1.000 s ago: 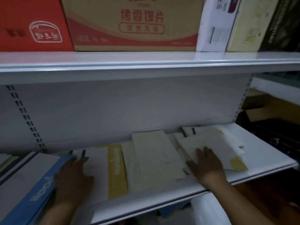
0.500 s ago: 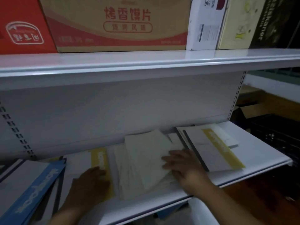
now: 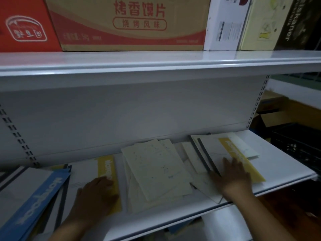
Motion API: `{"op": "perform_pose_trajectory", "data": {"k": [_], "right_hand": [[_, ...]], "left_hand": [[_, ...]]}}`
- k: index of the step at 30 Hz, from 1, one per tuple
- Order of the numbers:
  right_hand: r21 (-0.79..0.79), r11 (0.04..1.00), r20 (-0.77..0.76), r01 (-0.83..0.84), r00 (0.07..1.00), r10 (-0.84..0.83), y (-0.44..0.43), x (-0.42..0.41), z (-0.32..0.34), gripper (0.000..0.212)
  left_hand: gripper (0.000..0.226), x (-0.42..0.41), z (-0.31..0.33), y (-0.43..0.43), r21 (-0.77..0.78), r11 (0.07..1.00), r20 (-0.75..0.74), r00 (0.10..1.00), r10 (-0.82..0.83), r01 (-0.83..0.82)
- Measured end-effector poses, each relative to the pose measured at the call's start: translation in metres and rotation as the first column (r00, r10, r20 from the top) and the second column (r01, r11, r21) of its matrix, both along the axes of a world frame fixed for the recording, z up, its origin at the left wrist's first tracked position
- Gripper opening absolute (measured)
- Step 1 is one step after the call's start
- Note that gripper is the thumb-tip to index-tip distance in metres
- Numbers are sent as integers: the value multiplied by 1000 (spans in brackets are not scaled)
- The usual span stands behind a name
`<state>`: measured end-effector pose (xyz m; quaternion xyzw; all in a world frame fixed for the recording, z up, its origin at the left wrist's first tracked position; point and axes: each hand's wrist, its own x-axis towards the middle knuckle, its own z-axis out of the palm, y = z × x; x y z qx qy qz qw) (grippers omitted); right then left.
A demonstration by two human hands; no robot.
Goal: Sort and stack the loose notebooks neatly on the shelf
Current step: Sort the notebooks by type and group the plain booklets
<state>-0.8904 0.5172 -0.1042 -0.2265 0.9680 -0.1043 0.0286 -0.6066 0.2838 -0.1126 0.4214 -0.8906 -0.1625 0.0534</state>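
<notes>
Loose notebooks lie spread over the lower white shelf (image 3: 281, 159). A pile of cream notebooks (image 3: 154, 169) sits askew in the middle. Left of it lies a white notebook with a yellow band (image 3: 106, 167), and my left hand (image 3: 95, 193) rests flat on it. At the right lies another white notebook with a yellow band (image 3: 231, 150) and a dark spine, over other cream ones. My right hand (image 3: 234, 176) lies flat on it, fingers spread. A blue-banded notebook (image 3: 34, 202) sits tilted at the far left.
The upper shelf (image 3: 156, 61) overhangs the work area and carries a red box (image 3: 24, 25), a brown carton (image 3: 132, 23) and upright boxes (image 3: 225, 23). A perforated upright (image 3: 257, 105) marks the right end. Cartons and a dark crate (image 3: 298, 145) stand beyond it.
My right hand has gone from the cream pile in the middle to the yellow-banded notebook at the right. My left hand has stayed on the left yellow-banded notebook.
</notes>
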Motion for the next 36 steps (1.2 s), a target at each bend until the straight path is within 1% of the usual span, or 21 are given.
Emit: {"op": "perform_pose_trajectory", "data": {"k": [1,4,7,9,11,13,15,16,17,19,21,22,23,25,27,28,29,31,32,34,36], "right_hand": [[4,1000,30,1,1000,-1,10,-6,-3,60],[34,991,-75,-127,989,129,25,-4,1,35],[-144,979,-191,-146,975,117,29,1,18,17],[-269,950,-257,-158,963,87,24,11,31,13],[-395,895,-363,-208,930,56,16,26,49,17],[-474,828,-378,-298,919,114,3,59,78,22],[-509,775,-316,-375,919,237,-21,105,95,23],[-479,752,-320,-453,887,331,-35,130,95,25],[-418,708,-343,-570,820,458,-50,153,90,28],[-312,585,-262,-748,660,704,-76,191,74,36],[-384,478,-85,-790,546,834,-87,204,58,36],[-432,465,-47,-773,534,844,-87,200,51,36],[-454,474,-70,-754,560,825,-86,191,43,37],[-491,559,-156,-669,698,699,-81,160,29,43],[-520,720,-115,-459,873,474,-75,110,15,48],[-471,812,-70,-343,933,353,-69,83,11,52],[-370,895,-39,-248,967,252,-61,57,7,59],[-137,983,11,-125,992,127,-44,21,-3,69],[-61,993,23,-101,994,102,-38,12,-10,71],[-17,995,9,-103,995,103,-33,7,-19,68],[14,990,-53,-137,989,138,-33,11,-18,55]], "left_hand": [[48,0,1,1,0,1000,-1,1000,-1,1],[47,-2,10,6,23,1000,2,1000,4,-4],[41,-5,20,11,89,995,-73,996,55,-48],[34,-4,26,19,140,982,-280,947,159,-123],[12,-3,36,30,282,947,-529,799,287,-153],[15,-6,52,43,514,857,-610,694,383,-21],[11,-10,67,58,744,633,-595,643,482,214],[15,-12,71,60,788,542,-582,641,501,292],[21,-13,73,61,796,508,-587,626,514,330],[20,-7,72,55,781,585,-592,560,580,218],[19,4,65,39,717,697,-602,496,626,-11],[22,12,62,29,669,738,-612,498,615,-88],[23,21,59,21,622,769,-610,522,596,-150],[23,36,51,6,529,805,-551,612,568,-270],[18,45,43,-4,396,842,-471,706,529,-367],[21,47,39,-7,324,856,-434,741,513,-403],[34,49,35,-8,249,864,-400,766,503,-437],[61,48,28,-9,132,881,-355,808,471,-455],[62,44,27,-6,117,893,-350,823,447,-435],[50,29,30,5,140,926,-386,843,376,-349],[35,12,36,18,169,950,-467,828,312,-262]]}}
